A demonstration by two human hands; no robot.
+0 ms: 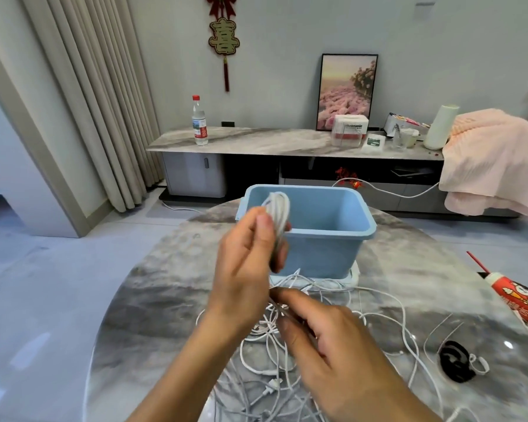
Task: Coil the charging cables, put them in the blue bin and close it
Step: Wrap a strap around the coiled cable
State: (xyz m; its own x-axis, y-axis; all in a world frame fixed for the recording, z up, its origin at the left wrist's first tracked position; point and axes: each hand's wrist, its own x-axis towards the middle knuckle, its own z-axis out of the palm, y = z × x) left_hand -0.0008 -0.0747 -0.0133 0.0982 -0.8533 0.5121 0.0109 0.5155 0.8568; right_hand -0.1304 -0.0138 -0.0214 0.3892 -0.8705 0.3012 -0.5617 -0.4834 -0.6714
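A coil of white cable [276,214] is held upright in the left hand [247,263], its grip closed around the loops, just in front of the near-left corner of the blue bin [323,239]. The right hand [333,339] is lowered over the loose cables [287,354] on the table [153,330]; its fingers are curled and a strand appears to be pinched between them, though motion blur leaves the exact hold uncertain.

The bin is seen standing open on the table beyond the hands. As far as can be seen, nothing lies inside it, though its floor is hidden by the near wall. A white flat piece [333,281] is visible under the bin's base; it may be the lid, but this cannot be confirmed.

The task is judged to be at an early stage. One cable is largely wound but not yet placed in the bin. A tangled heap of white cables is spread across the table between the person and the bin, all still to be separated and coiled. A small black coiled cable [454,360] lies apart at the right. The closing of the bin is also left to be done.
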